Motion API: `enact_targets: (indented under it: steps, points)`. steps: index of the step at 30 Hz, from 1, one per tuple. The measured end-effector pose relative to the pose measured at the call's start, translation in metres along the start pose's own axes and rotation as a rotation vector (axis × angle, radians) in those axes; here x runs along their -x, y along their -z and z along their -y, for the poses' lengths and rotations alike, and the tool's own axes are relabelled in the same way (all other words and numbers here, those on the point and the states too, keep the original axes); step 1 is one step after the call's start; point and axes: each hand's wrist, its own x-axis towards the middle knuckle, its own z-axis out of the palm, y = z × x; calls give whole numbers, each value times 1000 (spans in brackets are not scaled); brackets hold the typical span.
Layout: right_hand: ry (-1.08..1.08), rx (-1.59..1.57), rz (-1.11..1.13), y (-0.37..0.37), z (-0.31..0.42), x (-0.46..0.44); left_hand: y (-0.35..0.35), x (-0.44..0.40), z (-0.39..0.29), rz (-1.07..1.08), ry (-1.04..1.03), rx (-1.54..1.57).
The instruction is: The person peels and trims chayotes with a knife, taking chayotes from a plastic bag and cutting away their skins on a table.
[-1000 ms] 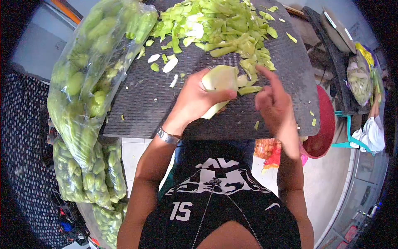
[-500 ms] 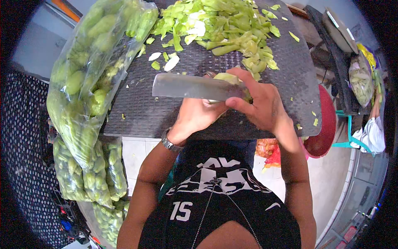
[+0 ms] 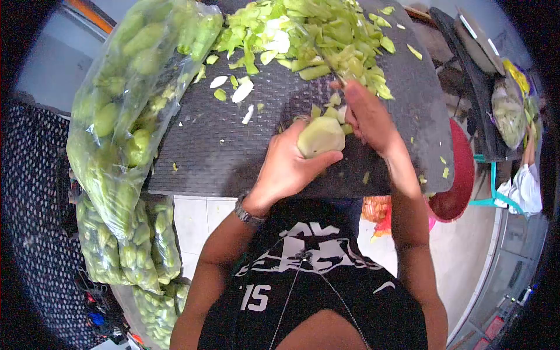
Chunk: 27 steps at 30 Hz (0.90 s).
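Note:
My left hand [image 3: 291, 160] is wrapped round a pale green peeled vegetable [image 3: 322, 138] above the dark woven tabletop [image 3: 216, 157]. Just right of it, my right hand [image 3: 368, 119] is closed on the handle of a knife [image 3: 326, 55], whose thin blade, seen edge-on, points up and away over the peelings. Small cut pieces [image 3: 333, 105] show between the two hands. Beyond them lies a heap of green peelings [image 3: 303, 29], with a few pale slices [image 3: 242, 90] at its left.
A clear plastic bag of green vegetables [image 3: 125, 116] lies along the table's left side, with more filled bags [image 3: 122, 251] below. A red tub [image 3: 458, 175] stands at the right edge, beside a teal stool frame [image 3: 494, 184]. Further right is another bag [image 3: 507, 114].
The knife has swung from lying across the vegetable to pointing away over the heap. My right hand has turned with it, and the vegetable's pale face shows again in my left hand.

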Motion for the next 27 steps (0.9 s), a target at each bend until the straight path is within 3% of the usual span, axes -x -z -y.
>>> enact_targets:
  steps: [2,3,6,8,12,13,15,16,19,20,22,27]
  points:
    - [-171,-136,-47,-3,0,6,0,0,0,75,216,434]
    - [-217,-125,-55,-4,-1,8,3,1,1,38,207,492]
    - [-292,-8,-40,-5,2,8,23,-3,7,163,162,382]
    - [-241,-105,98,-10,9,12,33,-7,8,215,136,250]
    - [-260,-304,115,-25,16,23,47,-15,-3,-104,25,220]
    - [-294,-341,111,-27,16,24,48,-21,3,-244,-123,266]
    - [-304,-485,175,-36,19,32,40,-30,9,-362,-153,719]
    - [-307,-555,208,-41,21,35,33,-30,6,-400,3,857]
    - [-235,-411,64,-54,28,50,24,-31,19,7,87,1396]
    - [-173,-222,-8,-51,24,53,22,-31,18,-44,143,1443]
    - [-199,-259,-55,-44,32,67,20,-32,11,-147,254,1533]
    - [-284,-110,-52,-33,46,102,21,-38,10,-110,165,1471]
